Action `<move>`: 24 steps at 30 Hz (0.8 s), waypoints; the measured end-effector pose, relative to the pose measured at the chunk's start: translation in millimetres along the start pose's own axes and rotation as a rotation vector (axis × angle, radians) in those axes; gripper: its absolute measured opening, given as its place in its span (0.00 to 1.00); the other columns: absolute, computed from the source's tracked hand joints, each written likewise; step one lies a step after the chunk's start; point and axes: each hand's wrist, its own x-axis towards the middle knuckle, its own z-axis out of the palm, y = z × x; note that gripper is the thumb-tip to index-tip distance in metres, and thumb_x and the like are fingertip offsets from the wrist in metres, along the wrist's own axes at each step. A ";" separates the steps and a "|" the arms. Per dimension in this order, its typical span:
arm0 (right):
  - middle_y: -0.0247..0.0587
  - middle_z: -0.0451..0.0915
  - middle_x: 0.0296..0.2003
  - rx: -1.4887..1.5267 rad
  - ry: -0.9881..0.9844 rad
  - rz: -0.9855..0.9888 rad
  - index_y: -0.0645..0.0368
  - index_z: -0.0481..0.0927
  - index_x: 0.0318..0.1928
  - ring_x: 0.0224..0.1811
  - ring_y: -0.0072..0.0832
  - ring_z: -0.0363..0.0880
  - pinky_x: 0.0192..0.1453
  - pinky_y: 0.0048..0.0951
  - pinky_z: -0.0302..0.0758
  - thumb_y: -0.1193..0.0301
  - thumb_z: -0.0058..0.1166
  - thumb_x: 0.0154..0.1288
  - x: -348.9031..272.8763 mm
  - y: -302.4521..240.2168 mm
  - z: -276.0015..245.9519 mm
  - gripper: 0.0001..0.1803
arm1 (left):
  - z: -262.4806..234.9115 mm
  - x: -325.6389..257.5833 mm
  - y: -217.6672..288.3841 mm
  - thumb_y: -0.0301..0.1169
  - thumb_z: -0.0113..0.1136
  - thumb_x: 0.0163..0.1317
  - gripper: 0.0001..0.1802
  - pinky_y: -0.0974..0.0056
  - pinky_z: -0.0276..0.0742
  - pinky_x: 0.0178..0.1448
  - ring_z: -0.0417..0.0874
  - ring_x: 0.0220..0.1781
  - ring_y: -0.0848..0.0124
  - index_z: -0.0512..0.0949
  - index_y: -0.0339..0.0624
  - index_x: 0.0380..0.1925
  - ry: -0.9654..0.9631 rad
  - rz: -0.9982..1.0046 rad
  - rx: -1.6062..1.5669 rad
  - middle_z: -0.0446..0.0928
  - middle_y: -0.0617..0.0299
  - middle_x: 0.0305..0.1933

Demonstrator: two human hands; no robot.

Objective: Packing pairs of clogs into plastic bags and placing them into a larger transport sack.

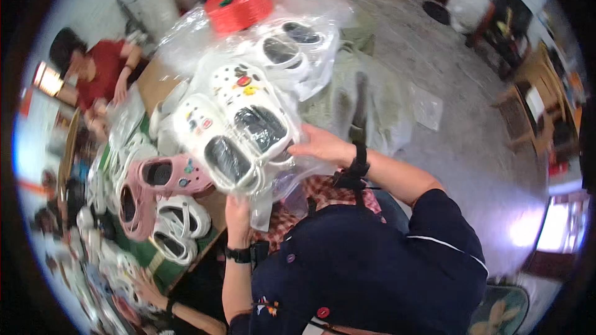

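Note:
A pair of white clogs [214, 108] with colourful charms and dark insoles lies side by side in a clear plastic bag [264, 201], tilted in front of my chest. My left hand [238, 214] grips the bag at the heel end of the left clog. At the right clog's heel, my right hand [323, 147] has its fingers closed on the bag's side, with the fingertips partly hidden behind it. Another bagged pair of white clogs [288, 46] lies just beyond.
Pink clogs [139, 195] and white clogs [180, 229] sit on the green table [208, 245] at left. Red twine [239, 6] lies on plastic at the back. A co-worker [108, 71] in red sits far left; another person's hand [146, 288] touches shoes at lower left. Greenish sacks [354, 93] stand right.

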 end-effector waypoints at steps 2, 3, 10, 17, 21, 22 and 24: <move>0.42 0.67 0.62 -0.043 -0.003 -0.020 0.63 0.58 0.67 0.62 0.29 0.65 0.67 0.30 0.61 0.62 0.67 0.53 -25.7 -0.2 -8.1 0.45 | -6.0 -6.8 3.6 0.25 0.54 0.61 0.19 0.64 0.73 0.54 0.78 0.50 0.68 0.71 0.30 0.52 -0.134 0.126 0.160 0.76 0.54 0.52; 0.42 0.67 0.62 -0.036 0.043 -0.010 0.63 0.58 0.67 0.62 0.29 0.65 0.67 0.30 0.61 0.62 0.67 0.53 -38.6 3.4 -15.1 0.45 | 5.5 -9.0 15.9 0.26 0.56 0.58 0.19 0.64 0.73 0.54 0.79 0.49 0.68 0.72 0.30 0.49 -0.167 0.125 0.245 0.78 0.54 0.50; 0.40 0.72 0.56 0.634 0.402 -0.221 0.62 0.60 0.65 0.59 0.27 0.71 0.64 0.33 0.68 0.75 0.62 0.51 -133.9 46.1 -69.9 0.40 | 118.0 5.0 57.8 0.28 0.64 0.52 0.21 0.63 0.74 0.51 0.81 0.46 0.66 0.75 0.32 0.46 -0.555 0.228 0.454 0.80 0.52 0.46; 0.46 0.76 0.53 1.046 0.664 0.135 0.61 0.68 0.59 0.54 0.35 0.77 0.60 0.38 0.74 0.65 0.41 0.68 -207.5 142.8 -99.8 0.22 | 224.4 50.5 -16.9 0.34 0.58 0.62 0.24 0.64 0.73 0.54 0.79 0.49 0.69 0.70 0.31 0.54 -0.904 0.002 0.378 0.79 0.52 0.49; 0.46 0.76 0.55 1.291 0.620 0.170 0.61 0.70 0.59 0.55 0.37 0.77 0.63 0.40 0.72 0.60 0.38 0.72 -203.8 181.6 -91.3 0.23 | 236.8 59.8 -54.1 0.41 0.53 0.66 0.22 0.66 0.75 0.43 0.78 0.39 0.73 0.72 0.33 0.50 -0.882 -0.034 0.527 0.79 0.57 0.43; 0.45 0.76 0.56 1.369 0.563 0.148 0.61 0.70 0.60 0.55 0.36 0.77 0.63 0.40 0.72 0.59 0.38 0.72 -196.2 182.5 -88.3 0.24 | 232.7 64.2 -66.8 0.41 0.53 0.66 0.22 0.66 0.75 0.43 0.78 0.39 0.73 0.72 0.33 0.50 -0.878 -0.040 0.527 0.79 0.57 0.43; 0.43 0.76 0.56 1.370 0.570 0.159 0.60 0.70 0.60 0.55 0.36 0.77 0.62 0.39 0.73 0.56 0.38 0.73 -181.0 191.2 -84.7 0.25 | 217.5 79.3 -101.0 0.44 0.50 0.68 0.21 0.70 0.73 0.32 0.75 0.31 0.78 0.74 0.35 0.44 -0.811 -0.332 0.446 0.77 0.62 0.35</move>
